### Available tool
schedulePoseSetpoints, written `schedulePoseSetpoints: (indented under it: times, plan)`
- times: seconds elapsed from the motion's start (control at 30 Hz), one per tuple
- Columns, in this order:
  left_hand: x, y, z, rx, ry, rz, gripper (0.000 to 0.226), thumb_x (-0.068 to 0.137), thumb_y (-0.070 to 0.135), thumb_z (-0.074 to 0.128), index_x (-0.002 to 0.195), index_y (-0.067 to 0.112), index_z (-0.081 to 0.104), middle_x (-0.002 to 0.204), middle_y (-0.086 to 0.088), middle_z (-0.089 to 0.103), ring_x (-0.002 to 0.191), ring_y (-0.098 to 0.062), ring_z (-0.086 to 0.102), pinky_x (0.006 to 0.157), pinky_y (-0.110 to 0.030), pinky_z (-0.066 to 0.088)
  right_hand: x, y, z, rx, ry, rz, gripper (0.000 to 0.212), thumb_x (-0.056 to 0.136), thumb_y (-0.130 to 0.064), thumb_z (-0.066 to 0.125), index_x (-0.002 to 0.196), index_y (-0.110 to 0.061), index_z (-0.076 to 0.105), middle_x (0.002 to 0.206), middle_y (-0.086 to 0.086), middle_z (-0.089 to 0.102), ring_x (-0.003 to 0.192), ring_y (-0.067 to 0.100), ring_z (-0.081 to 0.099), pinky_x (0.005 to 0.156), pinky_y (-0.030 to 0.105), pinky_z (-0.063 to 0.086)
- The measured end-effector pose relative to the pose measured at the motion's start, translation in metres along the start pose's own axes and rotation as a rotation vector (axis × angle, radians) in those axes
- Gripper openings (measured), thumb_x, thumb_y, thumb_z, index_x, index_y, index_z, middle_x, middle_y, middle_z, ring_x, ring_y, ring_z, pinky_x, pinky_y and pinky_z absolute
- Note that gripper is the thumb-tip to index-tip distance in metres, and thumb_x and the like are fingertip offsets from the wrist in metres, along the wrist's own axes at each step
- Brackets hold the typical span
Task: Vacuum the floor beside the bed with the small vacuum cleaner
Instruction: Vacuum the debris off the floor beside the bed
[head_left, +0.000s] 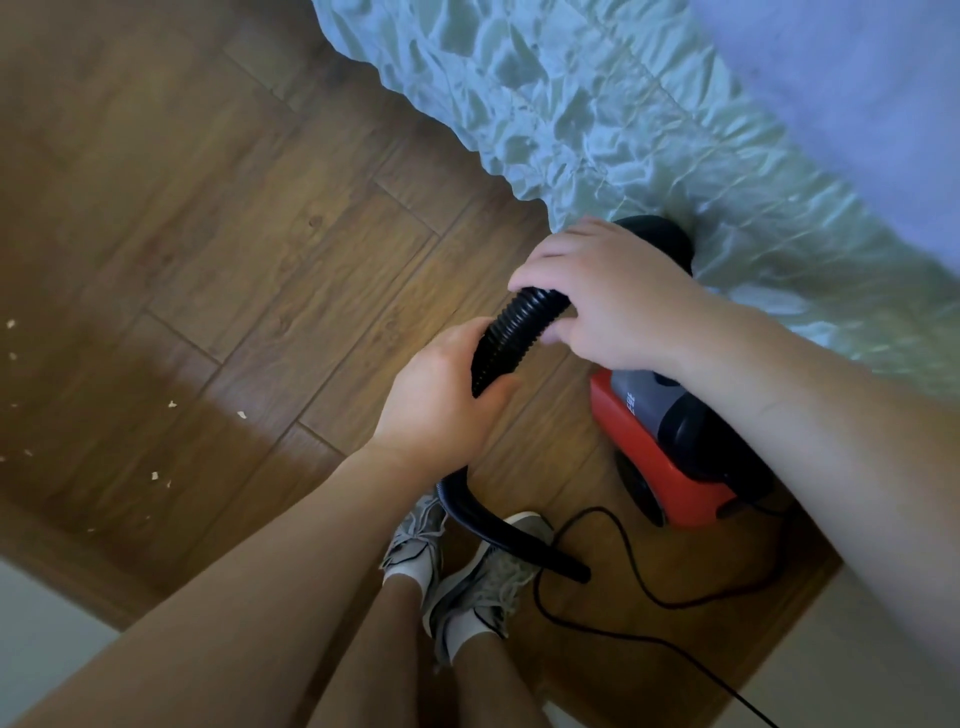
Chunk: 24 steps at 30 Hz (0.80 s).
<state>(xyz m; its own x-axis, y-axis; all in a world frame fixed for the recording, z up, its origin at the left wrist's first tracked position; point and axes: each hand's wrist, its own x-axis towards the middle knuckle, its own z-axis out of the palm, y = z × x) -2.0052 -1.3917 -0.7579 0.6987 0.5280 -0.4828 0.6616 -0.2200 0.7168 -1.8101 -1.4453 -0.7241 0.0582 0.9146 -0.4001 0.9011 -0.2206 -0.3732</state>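
A small red and grey vacuum cleaner (660, 441) stands on the wooden floor (249, 249) beside the bed. Its black ribbed hose (511, 332) runs between my two hands. My left hand (441, 400) grips the lower part of the hose. My right hand (608, 296) holds the upper part, just above the vacuum body. Below my left hand a smooth black curved tube (498, 530) hangs over my shoes. Pale crumbs (156, 475) lie scattered on the floor at the far left.
The bed's crinkled pale green skirt (597, 114) hangs along the upper right, touching the vacuum's black end. A thin black power cord (623, 587) loops on the floor at the lower right. My grey sneakers (457, 566) are directly below. A pale surface (36, 644) fills the bottom-left corner.
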Motion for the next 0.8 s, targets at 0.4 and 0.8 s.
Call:
schedulePoseSetpoints:
  times: [0.4,0.8]
  plan:
    - [-0.015,-0.022,-0.024,0.023,-0.064,-0.176,0.05,0.09,0.022,0.074,0.133,0.035,0.053,0.099,0.021,0.057,0.097,-0.008,0.057,0.084,-0.03,0.046,0.013,-0.004,-0.02,0.063,0.047,0.063,0.042,0.081,-0.023,0.075,0.122,-0.025,0.063,0.117,-0.011,0.061,0.114,0.019,0.051,0.094,0.032,0.038]
    - [-0.008,-0.007,-0.057,-0.078,0.109,-0.05,0.04,0.086,0.018,0.076,0.121,0.033,0.064,0.099,0.013,0.069,0.092,-0.011,0.063,0.081,-0.033,0.051,0.036,-0.055,-0.025,-0.092,-0.015,-0.091,0.042,0.082,-0.046,0.071,0.121,-0.033,0.064,0.111,-0.012,0.062,0.111,0.016,0.052,0.111,0.037,0.027]
